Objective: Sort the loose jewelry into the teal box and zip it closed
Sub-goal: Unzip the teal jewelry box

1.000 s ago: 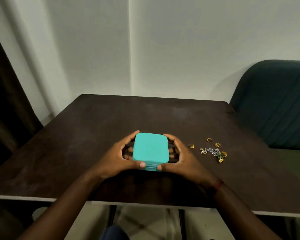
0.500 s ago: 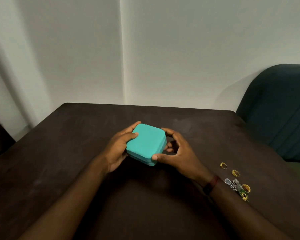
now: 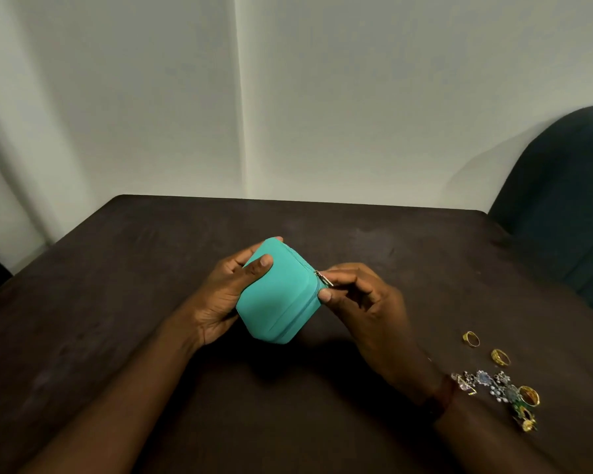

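The right hand (image 3: pixel 367 302) is being pinched, thumb and forefinger together, on the small zipper pull (image 3: pixel 324 279) at the right-hand corner of the teal box (image 3: pixel 278 299). The box is being held tilted above the table (image 3: pixel 110 302) by the left hand (image 3: pixel 225 295), whose fingers are being curled round its far side. It is being judged light, soft-skinned yet firm, and best gripped by its sides. The loose jewelry (image 3: pixel 497 388) is being seen on the table, well right of both hands.

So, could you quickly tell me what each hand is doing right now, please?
Left hand: closed around the teal box, holding it tilted.
Right hand: pinching the zipper pull on the box.
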